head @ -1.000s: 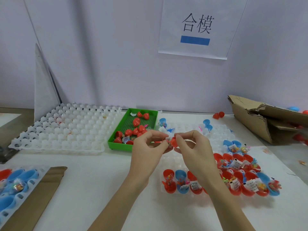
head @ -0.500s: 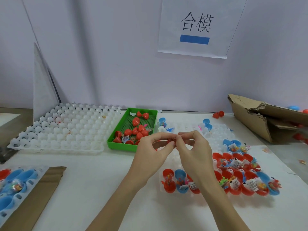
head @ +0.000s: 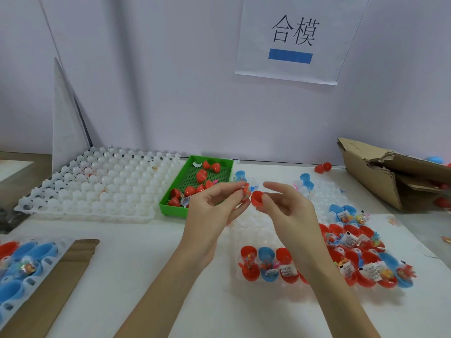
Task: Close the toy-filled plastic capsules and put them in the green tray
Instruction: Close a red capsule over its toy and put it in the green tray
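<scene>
Capsule halves sit apart above the table: left hand (head: 214, 206) pinches the toy-filled half (head: 244, 193), right hand (head: 285, 206) pinches the empty red cap (head: 257, 199), mouth facing left. Green tray (head: 170, 208) lies nearer the left hand.

Hands have drawn apart at frame centre; half a second ago their fingertips met over the capsule. Capsule now split: left hand (head: 214, 206) pinches the toy-filled half (head: 244, 192), right hand (head: 288, 211) holds the empty red half (head: 257, 198), open mouth showing. The two halves sit just beside each other.
</scene>
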